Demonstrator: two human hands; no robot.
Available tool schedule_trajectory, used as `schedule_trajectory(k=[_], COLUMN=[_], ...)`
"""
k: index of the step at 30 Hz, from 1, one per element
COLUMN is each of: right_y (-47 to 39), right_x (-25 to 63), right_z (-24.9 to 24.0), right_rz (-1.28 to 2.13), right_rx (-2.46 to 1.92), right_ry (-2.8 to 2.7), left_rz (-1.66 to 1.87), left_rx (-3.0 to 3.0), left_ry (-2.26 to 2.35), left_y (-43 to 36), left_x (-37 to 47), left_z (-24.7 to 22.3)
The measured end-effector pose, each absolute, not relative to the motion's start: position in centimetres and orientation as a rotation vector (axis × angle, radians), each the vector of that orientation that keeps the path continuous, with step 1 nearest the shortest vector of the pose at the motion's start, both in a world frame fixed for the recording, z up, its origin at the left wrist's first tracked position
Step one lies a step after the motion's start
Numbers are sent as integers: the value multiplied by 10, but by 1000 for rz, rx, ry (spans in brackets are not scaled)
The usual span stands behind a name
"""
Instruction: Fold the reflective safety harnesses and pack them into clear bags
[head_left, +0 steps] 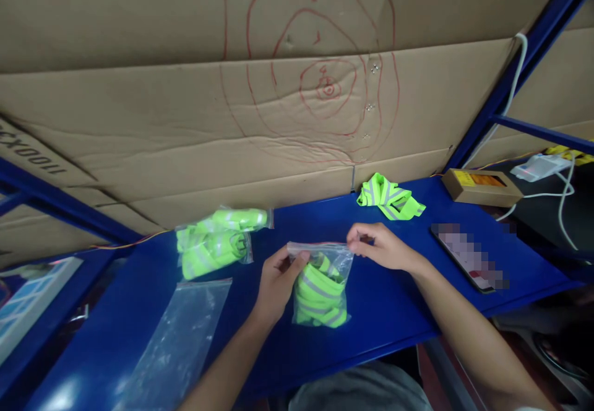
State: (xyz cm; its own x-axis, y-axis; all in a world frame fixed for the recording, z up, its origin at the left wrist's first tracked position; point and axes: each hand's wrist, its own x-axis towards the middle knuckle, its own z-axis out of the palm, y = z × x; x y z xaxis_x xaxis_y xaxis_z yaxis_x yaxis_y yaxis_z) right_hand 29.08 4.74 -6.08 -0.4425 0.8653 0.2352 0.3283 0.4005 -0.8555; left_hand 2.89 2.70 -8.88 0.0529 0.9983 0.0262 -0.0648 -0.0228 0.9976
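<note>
Near the middle of the blue table, a clear zip bag [320,293] holds a folded neon-yellow strap with grey reflective stripes. My left hand [281,275] pinches the bag's top left corner between thumb and fingers. At the top right corner, my right hand [375,245] has its fingers closed on the bag's edge. A red line runs along the zip between the two hands. Flat bags without contents [179,330] lie to the left of my left forearm. Behind them sit filled bags [216,244] of the same neon material. One loose striped strap [390,197] lies bunched behind my right hand.
A phone [464,259] lies on the blue table [385,312] at the right. Behind it is a cardboard box [482,187] with a yellow label. A cardboard wall [185,114] with red drawn rings closes off the back, between blue frame posts [510,83]. White cables hang at the right.
</note>
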Motion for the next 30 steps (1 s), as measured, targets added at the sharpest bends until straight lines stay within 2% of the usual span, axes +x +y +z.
schedule_trajectory(k=[3, 10, 16, 19, 21, 25, 30], right_y=[49, 54, 61, 64, 64, 61, 58], right_x=[290, 296, 297, 296, 294, 287, 280], right_z=[-62, -66, -78, -79, -77, -76, -82], right_rz=[1136, 991, 1193, 1118, 1069, 1185, 1146], right_rx=[-986, -1006, -1027, -1032, -1022, -983, -972], right_ry=[-1957, -2066, -2061, -2083, -2059, -1954, -1944], left_rz=[1198, 1298, 1351, 1377, 1362, 1345, 1150], left_rx=[1082, 1179, 1196, 1222, 1232, 1156, 1206], left_ry=[1085, 1078, 1140, 1125, 1115, 1022, 998], left_y=[30, 36, 39, 43, 44, 44, 44], left_x=[29, 25, 26, 24, 23, 23, 23], left_z=[-92, -99, -102, -101, -101, -101, -99])
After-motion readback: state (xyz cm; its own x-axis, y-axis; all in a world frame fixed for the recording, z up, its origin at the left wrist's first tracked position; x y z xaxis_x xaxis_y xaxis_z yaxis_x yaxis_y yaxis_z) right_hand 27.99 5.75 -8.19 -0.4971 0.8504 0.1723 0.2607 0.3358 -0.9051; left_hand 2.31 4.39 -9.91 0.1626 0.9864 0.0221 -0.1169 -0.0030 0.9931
